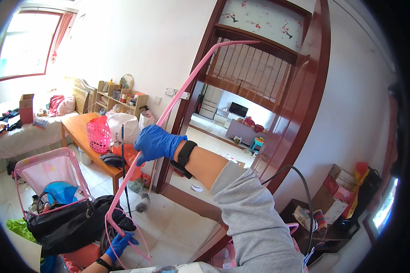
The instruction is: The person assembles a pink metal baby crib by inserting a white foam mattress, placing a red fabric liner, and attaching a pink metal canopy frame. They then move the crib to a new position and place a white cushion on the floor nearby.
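Closed around the middle of a long pink tube [183, 91] with the blue-gloved right hand [156, 142]. At seven o'clock from there, against the tube's lower bend with the gloved left hand [119, 245]; cannot tell whether fully wrapped around it. Slanting up to half past one, bent near the tip, across the view of the brown lintel [273, 48]; cannot judge whether touching.

Liable to knock the lintel, or the door leaf [292, 116] toward three o'clock, if swung clockwise at the top. Likely to pivot about the right fist if loosened below, perhaps clipping the thin black rod [124, 159] at half past seven. Possibly prone to snagging on the black bag [73, 225], just beyond, because of the thin pink loop [146, 243] near the left hand.
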Tool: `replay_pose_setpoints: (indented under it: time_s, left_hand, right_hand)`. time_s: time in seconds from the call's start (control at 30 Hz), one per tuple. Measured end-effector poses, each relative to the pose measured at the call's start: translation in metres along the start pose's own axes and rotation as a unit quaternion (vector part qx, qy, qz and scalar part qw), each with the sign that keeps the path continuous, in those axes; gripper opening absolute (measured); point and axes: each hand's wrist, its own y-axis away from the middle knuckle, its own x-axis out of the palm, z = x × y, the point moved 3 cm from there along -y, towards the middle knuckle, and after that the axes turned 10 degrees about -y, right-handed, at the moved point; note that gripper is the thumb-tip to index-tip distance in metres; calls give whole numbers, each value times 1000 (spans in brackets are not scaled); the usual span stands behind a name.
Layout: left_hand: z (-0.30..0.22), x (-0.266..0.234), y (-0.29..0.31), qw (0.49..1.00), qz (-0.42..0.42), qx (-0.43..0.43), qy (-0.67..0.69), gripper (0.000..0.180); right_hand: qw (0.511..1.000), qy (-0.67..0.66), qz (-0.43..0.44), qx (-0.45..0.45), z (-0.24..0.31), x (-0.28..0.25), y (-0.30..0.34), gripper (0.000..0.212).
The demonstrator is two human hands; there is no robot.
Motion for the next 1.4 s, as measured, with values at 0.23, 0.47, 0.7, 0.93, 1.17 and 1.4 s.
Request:
replay_pose_setpoints:
  time_s: [0.23,0.47,0.7,0.93,1.17,1.4]
  left_hand:
    - [-18,7,-23,997,7,68,26,35]
    - [-40,0,-71,986,-27,97,131,39]
    - [-81,14,-126,984,-126,110,64,28]
    - [-94,70,-134,926,-217,193,-242,21]
    - [-72,89,-105,869,-140,292,-375,21]
    - [-37,111,-62,914,53,271,-298,23]
  right_hand:
    - [995,-9,-94,18,-43,16,12,44]
    - [967,-7,-246,67,-94,46,48,33]
    - [874,-56,-436,204,-128,99,104,52]
    - [173,-814,-434,344,-106,221,137,59]
    - [76,-824,-445,343,-87,226,147,39]
    - [159,-823,-430,335,-9,157,145,42]
